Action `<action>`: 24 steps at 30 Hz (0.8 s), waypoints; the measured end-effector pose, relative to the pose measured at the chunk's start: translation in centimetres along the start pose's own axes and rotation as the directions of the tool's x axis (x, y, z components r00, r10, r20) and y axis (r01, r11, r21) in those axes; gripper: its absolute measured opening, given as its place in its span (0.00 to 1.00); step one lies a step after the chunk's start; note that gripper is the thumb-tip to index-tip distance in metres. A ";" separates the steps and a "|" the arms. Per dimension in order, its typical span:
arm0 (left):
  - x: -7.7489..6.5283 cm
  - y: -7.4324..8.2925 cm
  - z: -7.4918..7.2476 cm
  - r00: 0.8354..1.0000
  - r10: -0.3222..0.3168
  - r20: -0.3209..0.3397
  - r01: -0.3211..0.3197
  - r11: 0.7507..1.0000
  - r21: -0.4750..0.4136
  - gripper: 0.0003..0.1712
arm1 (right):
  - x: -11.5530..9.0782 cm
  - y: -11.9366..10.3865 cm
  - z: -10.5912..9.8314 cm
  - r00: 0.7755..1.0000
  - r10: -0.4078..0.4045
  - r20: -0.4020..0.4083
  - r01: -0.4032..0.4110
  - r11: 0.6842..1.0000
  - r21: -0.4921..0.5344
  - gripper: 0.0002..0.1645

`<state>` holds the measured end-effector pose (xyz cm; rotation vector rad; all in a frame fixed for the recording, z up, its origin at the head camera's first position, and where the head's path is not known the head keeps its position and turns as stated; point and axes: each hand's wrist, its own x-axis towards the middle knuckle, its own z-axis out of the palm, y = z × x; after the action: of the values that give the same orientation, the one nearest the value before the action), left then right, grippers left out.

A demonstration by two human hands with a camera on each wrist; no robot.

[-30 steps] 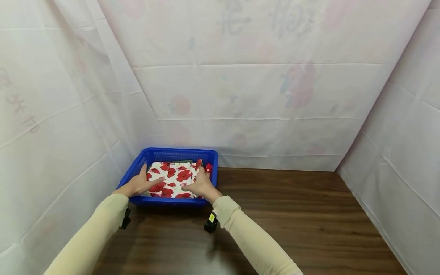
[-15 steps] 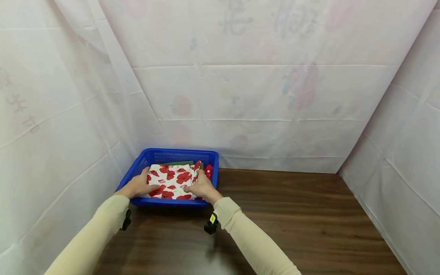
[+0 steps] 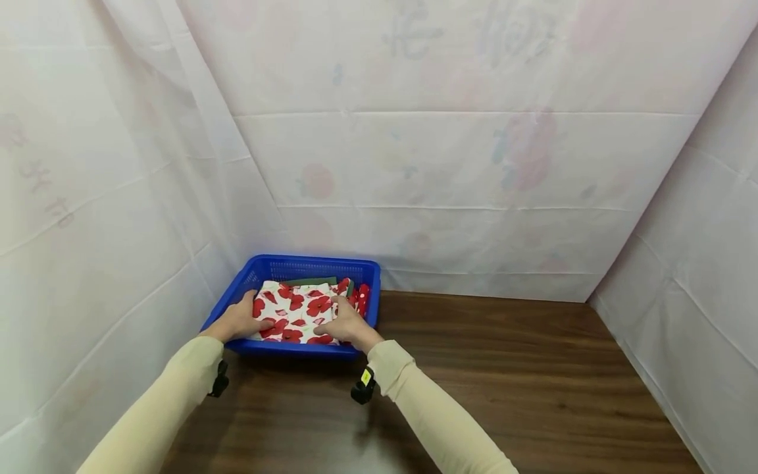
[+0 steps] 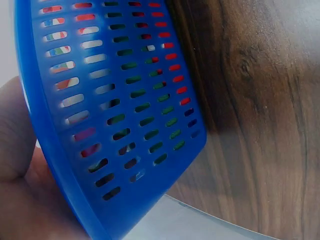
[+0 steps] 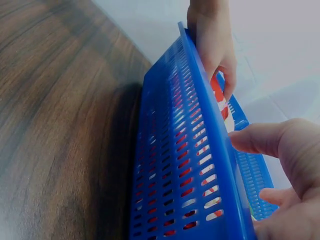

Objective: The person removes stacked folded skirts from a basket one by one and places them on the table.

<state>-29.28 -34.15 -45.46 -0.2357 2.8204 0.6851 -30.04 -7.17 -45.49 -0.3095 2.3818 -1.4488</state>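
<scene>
- Head view: soft, even illumination. From where I stand, the left sheet reads brightest; the right sheet is greyer.
- Back sheet: low contrast; printed marks appear washed out.
- Table: pale glare at bottom centre, with a soft shadow beneath the right wrist camera.
- Basket: dark shadow along its front base.
- Left wrist view: pale upper-left corner; the close left hand is soft. The table's edge appears bowed.
- Right wrist view: near-white upper right; soft detail on the right hand; glare at lower left.
</scene>
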 end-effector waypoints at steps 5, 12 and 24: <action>-0.2 0.1 0.2 1.000 -0.015 -0.002 0.015 1.000 -0.005 0.60 | -0.3 -0.5 0.5 0.992 0.043 -0.120 -0.056 0.992 -0.112 0.49; 0.2 0.5 0.5 1.000 0.010 -0.011 -0.010 1.000 -0.004 0.54 | -0.6 -0.5 0.4 0.981 0.040 -0.191 -0.069 0.986 -0.149 0.50; 0.7 0.3 0.5 0.979 0.205 -0.007 -0.205 0.978 -0.033 0.45 | -0.5 0.6 -1.3 1.000 -0.004 0.022 0.002 0.996 0.094 0.55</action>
<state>-29.97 -33.67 -45.95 0.0503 2.8644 0.7750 -30.07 -5.60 -45.36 -0.3038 2.2880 -1.5446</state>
